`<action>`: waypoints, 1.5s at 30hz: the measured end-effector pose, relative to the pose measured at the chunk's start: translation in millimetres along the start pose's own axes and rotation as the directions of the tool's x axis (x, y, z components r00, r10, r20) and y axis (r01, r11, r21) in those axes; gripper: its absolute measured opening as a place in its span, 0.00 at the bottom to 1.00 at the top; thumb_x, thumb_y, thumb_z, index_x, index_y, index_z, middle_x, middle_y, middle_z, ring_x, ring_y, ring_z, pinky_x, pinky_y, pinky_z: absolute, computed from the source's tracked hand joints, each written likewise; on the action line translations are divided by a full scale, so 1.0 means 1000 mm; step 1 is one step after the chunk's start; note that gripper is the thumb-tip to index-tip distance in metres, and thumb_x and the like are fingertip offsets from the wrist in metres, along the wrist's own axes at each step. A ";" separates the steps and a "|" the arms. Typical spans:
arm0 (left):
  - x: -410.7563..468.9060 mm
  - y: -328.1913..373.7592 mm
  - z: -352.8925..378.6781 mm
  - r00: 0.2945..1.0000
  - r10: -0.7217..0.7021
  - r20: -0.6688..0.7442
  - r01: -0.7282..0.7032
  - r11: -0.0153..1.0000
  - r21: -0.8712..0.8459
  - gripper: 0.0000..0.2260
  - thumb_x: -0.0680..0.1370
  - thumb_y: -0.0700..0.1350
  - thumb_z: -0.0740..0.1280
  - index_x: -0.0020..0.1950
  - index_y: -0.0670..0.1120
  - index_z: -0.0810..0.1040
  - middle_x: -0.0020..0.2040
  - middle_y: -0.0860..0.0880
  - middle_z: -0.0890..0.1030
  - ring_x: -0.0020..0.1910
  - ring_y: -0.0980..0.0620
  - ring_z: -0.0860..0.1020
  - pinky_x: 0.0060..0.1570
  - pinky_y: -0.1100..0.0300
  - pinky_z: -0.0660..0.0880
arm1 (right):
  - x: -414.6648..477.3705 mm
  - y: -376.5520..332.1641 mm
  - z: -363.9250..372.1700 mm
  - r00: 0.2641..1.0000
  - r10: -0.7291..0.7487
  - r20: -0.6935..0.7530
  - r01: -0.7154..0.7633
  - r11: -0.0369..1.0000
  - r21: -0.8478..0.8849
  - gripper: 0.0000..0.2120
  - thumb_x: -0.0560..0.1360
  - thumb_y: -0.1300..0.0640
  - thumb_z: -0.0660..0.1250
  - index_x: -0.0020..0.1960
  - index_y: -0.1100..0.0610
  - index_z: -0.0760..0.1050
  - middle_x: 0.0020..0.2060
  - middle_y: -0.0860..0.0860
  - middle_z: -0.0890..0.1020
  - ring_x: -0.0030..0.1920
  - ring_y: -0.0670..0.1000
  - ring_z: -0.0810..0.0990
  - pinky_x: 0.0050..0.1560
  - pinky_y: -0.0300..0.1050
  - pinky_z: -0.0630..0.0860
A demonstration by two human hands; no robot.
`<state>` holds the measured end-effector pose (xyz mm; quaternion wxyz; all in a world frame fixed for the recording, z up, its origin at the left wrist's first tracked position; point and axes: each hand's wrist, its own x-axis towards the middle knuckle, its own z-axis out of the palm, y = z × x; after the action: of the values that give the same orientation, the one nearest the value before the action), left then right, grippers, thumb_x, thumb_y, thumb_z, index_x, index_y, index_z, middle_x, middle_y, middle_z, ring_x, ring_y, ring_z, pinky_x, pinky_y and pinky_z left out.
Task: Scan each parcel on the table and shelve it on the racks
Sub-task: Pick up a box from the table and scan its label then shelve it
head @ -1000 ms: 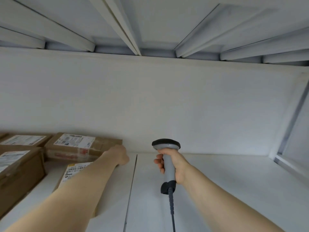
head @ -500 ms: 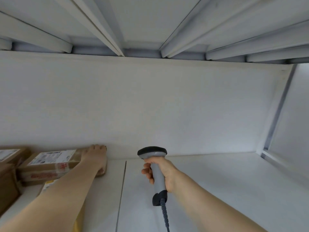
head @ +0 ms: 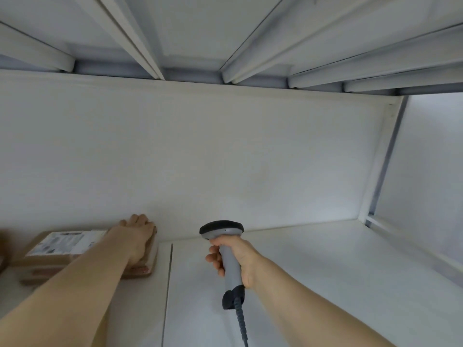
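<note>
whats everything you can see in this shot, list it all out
parcel: one plainly seen, brown cardboard with a white label, left on the shelf against the back wall
brown edge: one, far left, cut off by the frame; maybe another parcel
scanner: one, grey handle and black head, upright in the centre
cable: one, dark, hangs from the scanner's base
shelf board: one, white, with a seam left of centre
back wall: one, white
upper shelf: one, white ribbed underside, overhead
upright: one, white and grey, right
left hand: rests on the parcel's far end
right hand: holds the scanner's handle
</note>
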<state>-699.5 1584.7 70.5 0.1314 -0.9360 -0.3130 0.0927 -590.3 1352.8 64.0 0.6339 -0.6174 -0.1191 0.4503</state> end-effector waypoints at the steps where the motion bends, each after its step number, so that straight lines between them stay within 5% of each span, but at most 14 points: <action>1: 0.002 0.009 -0.005 0.999 0.024 0.040 -0.022 0.999 -0.033 0.43 0.61 0.42 0.75 0.73 0.50 0.59 0.67 0.48 0.61 0.66 0.44 0.65 0.64 0.50 0.69 | -0.002 -0.001 -0.002 1.000 -0.005 -0.007 0.005 1.000 0.009 0.07 0.71 0.58 0.72 0.41 0.61 0.76 0.34 0.58 0.83 0.24 0.49 0.75 0.26 0.38 0.71; 10: -0.007 0.133 -0.037 0.946 0.323 0.026 -0.316 0.939 -0.134 0.57 0.60 0.44 0.79 0.76 0.60 0.43 0.73 0.51 0.59 0.69 0.44 0.63 0.63 0.41 0.69 | -0.035 -0.006 -0.050 0.984 -0.060 -0.165 0.088 0.982 0.168 0.07 0.71 0.60 0.71 0.44 0.63 0.75 0.33 0.58 0.81 0.23 0.49 0.75 0.26 0.38 0.71; 15: -0.022 0.178 -0.039 0.896 0.404 -0.187 -0.428 0.897 -0.114 0.44 0.74 0.48 0.72 0.79 0.49 0.46 0.79 0.47 0.52 0.77 0.46 0.51 0.75 0.49 0.53 | -0.053 -0.004 -0.079 0.977 -0.071 -0.199 0.106 0.979 0.173 0.07 0.71 0.60 0.71 0.43 0.63 0.75 0.29 0.58 0.81 0.24 0.50 0.74 0.26 0.39 0.70; 18: -0.045 0.175 -0.038 0.943 0.280 -0.180 -0.314 0.927 -0.205 0.42 0.75 0.50 0.69 0.79 0.45 0.45 0.79 0.45 0.48 0.78 0.45 0.47 0.74 0.48 0.52 | -0.056 -0.002 -0.080 0.982 -0.076 -0.176 0.106 0.980 0.167 0.07 0.72 0.61 0.70 0.39 0.62 0.74 0.29 0.58 0.80 0.23 0.49 0.73 0.25 0.38 0.69; 23: -0.089 0.135 -0.035 0.998 -0.048 0.031 0.054 0.966 -0.253 0.43 0.73 0.48 0.68 0.78 0.41 0.45 0.77 0.37 0.43 0.77 0.37 0.41 0.73 0.40 0.54 | -0.053 0.006 -0.038 0.998 -0.048 -0.039 0.051 0.995 0.081 0.07 0.73 0.60 0.69 0.41 0.63 0.74 0.30 0.57 0.78 0.22 0.49 0.73 0.23 0.37 0.69; 27: -0.123 0.094 -0.024 0.941 -0.202 0.272 0.220 0.975 -0.038 0.49 0.71 0.42 0.71 0.78 0.41 0.37 0.75 0.31 0.35 0.75 0.33 0.35 0.69 0.30 0.50 | -0.053 0.019 0.020 0.989 0.019 0.150 -0.016 1.000 -0.018 0.07 0.75 0.59 0.67 0.39 0.61 0.74 0.25 0.53 0.78 0.20 0.46 0.71 0.22 0.36 0.66; 31: -0.147 0.060 0.000 0.862 -0.322 0.391 0.287 0.947 0.147 0.54 0.70 0.40 0.75 0.78 0.51 0.35 0.75 0.34 0.33 0.75 0.32 0.40 0.67 0.31 0.60 | -0.050 0.036 0.075 0.957 0.072 0.280 -0.065 0.997 -0.033 0.07 0.76 0.60 0.67 0.41 0.61 0.73 0.27 0.54 0.78 0.19 0.46 0.71 0.20 0.34 0.66; 37: -0.147 0.016 0.029 0.898 -0.403 0.176 0.407 0.913 0.014 0.28 0.83 0.40 0.57 0.79 0.42 0.46 0.76 0.39 0.54 0.74 0.36 0.58 0.69 0.39 0.62 | -0.038 0.050 0.131 0.926 0.118 0.358 -0.095 0.992 -0.080 0.08 0.76 0.60 0.67 0.39 0.60 0.73 0.27 0.55 0.77 0.19 0.47 0.70 0.20 0.37 0.64; 42: -0.121 -0.021 0.048 0.951 -0.309 0.005 0.306 0.944 0.123 0.22 0.81 0.38 0.60 0.75 0.40 0.62 0.72 0.41 0.59 0.70 0.41 0.63 0.65 0.46 0.69 | -0.019 0.052 0.143 0.938 0.137 0.319 -0.114 0.989 -0.090 0.07 0.75 0.60 0.68 0.41 0.61 0.74 0.27 0.55 0.79 0.20 0.48 0.71 0.21 0.36 0.67; 45: -0.104 -0.045 0.058 0.953 -0.276 -0.126 0.293 0.944 0.149 0.22 0.81 0.38 0.56 0.76 0.39 0.59 0.73 0.42 0.62 0.70 0.43 0.63 0.64 0.51 0.65 | -0.006 0.050 0.145 0.948 0.145 0.283 -0.119 0.987 -0.107 0.07 0.74 0.59 0.69 0.40 0.60 0.74 0.27 0.55 0.80 0.21 0.47 0.73 0.21 0.35 0.69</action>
<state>-821.8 1566.6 38.3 0.2369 -0.8703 -0.4290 0.0499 -717.7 1437.8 52.4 0.5501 -0.5786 -0.1888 0.5718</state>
